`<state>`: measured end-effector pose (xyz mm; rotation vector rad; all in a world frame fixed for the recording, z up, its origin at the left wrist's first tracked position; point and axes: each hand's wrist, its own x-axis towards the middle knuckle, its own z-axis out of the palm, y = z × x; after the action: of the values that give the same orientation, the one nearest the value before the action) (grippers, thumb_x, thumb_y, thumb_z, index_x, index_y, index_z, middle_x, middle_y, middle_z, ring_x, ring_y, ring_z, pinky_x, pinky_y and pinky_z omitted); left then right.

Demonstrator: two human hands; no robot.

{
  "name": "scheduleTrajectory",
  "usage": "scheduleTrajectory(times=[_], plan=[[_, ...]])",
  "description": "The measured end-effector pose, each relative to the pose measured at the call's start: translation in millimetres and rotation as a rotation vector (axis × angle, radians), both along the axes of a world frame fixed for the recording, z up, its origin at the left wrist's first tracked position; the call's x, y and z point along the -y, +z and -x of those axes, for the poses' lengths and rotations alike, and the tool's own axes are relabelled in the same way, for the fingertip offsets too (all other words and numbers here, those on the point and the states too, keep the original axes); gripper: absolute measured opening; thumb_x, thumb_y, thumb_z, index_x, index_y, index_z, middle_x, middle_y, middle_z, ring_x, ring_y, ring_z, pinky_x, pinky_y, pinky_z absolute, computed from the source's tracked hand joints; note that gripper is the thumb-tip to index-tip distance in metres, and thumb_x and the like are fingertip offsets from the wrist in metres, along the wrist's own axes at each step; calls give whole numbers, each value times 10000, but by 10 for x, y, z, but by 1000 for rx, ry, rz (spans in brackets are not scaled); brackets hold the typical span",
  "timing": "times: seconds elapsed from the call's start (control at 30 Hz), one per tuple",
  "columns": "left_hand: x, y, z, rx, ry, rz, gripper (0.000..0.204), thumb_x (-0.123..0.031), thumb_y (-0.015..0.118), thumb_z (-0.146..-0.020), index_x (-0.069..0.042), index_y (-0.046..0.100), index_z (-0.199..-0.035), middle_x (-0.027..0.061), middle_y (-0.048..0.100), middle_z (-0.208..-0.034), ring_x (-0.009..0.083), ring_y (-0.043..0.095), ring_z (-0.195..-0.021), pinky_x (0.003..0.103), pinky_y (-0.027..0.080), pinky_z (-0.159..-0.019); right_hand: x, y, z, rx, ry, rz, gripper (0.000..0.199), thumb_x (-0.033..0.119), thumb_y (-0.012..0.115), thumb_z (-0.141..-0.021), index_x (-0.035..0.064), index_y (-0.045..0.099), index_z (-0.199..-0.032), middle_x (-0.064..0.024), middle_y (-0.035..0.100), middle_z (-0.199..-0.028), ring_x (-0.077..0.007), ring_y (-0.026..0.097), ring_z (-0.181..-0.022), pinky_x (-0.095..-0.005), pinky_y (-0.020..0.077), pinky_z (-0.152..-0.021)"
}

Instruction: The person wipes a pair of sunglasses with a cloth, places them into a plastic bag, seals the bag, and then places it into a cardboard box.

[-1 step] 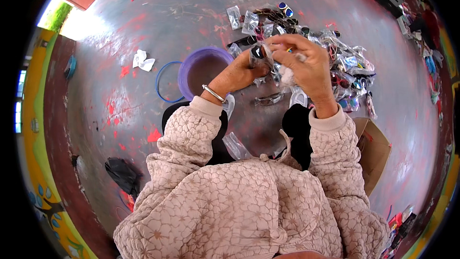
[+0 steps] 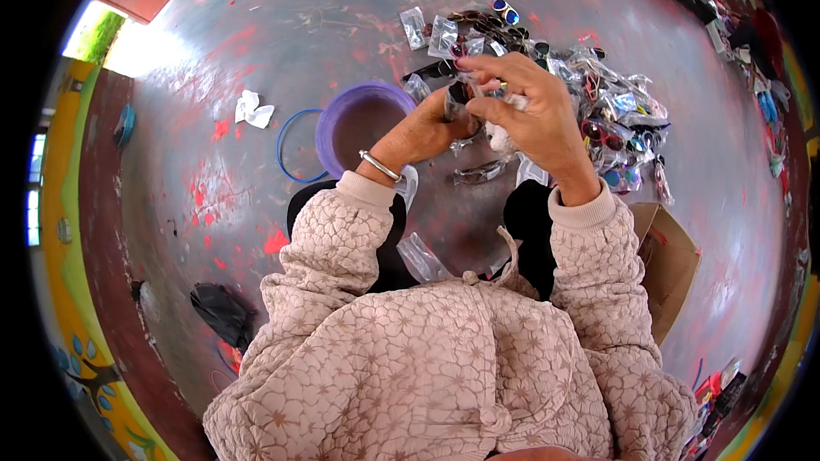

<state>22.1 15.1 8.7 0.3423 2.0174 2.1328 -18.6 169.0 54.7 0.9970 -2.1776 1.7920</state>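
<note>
1. Nearest the camera, two forearms in a pinkish quilted jacket (image 2: 444, 350) with a flower pattern rise from the lower edge toward the middle of the view.
2. A clear plastic bag (image 2: 424, 260) lies on the lap just above the jacket, between dark trouser legs.
3. A flattened piece of brown cardboard (image 2: 670, 265) lies on the floor beside the right sleeve.
4. The left hand (image 2: 424, 131), with a silver bangle (image 2: 379, 166) at the wrist, is curled closed, its fingers gripping a pair of sunglasses (image 2: 455, 102) from the left.
5. The right hand (image 2: 534, 111) is bent over the same sunglasses from the right, with the thumb and fingertips pinching a white cloth (image 2: 504, 138) against them; the other fingers spread loosely above.
6. The sunglasses sit between the two hands, held above the floor, mostly hidden by fingers.
7. Another pair of glasses (image 2: 480, 173) lies on the floor just below the hands.
8. A purple bowl (image 2: 363, 124) stands on the floor just left of the left hand, with a blue ring (image 2: 290, 147) lying beside it.
9. A crumpled white scrap (image 2: 252, 109) lies farther left on the grey, red-splashed floor (image 2: 256, 43).
10. Beyond and to the right of the hands spreads a heap of sunglasses in clear wrappers (image 2: 598, 102).
</note>
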Motion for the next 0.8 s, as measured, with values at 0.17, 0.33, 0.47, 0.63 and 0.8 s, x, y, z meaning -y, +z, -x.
scheduleTrajectory(times=[0.17,0.33,0.47,0.63,0.8], plan=[[87,-48,1,240,-118,6,387,28,541,-774,-32,506,-1155,7,579,-888,111,530,-806,260,424,-741,-119,43,38,141,25,-50,115,74,639,-732,-18,642,-801,-90,640,-679,-144,600,-595,-258,458,-558],[-3,21,-18,354,-112,-456,348,-100,553,-846,11,497,-1172,53,604,-933,150,560,-862,292,434,-810,-157,43,77,105,-51,-108,116,92,618,-760,-24,624,-760,-104,632,-658,-156,592,-571,-274,449,-542],[-32,35,-35,331,14,-351,334,-234,456,-929,29,517,-1127,59,612,-938,123,584,-823,244,471,-748,-164,-11,108,93,-94,-156,144,113,630,-766,-30,613,-764,-124,615,-646,-174,583,-557,-292,438,-528],[-45,-11,-30,212,102,-370,340,-262,411,-949,30,535,-1073,84,628,-909,129,608,-774,245,492,-696,-172,45,58,23,-91,-226,158,123,630,-779,-31,603,-758,-130,611,-655,-181,574,-562,-297,433,-530],[-13,-37,-35,212,106,-424,299,-189,391,-940,31,490,-1117,133,612,-957,213,635,-796,286,524,-667,-209,43,107,120,40,-71,122,85,619,-779,-35,600,-778,-97,616,-666,-136,575,-600,-265,445,-569]])
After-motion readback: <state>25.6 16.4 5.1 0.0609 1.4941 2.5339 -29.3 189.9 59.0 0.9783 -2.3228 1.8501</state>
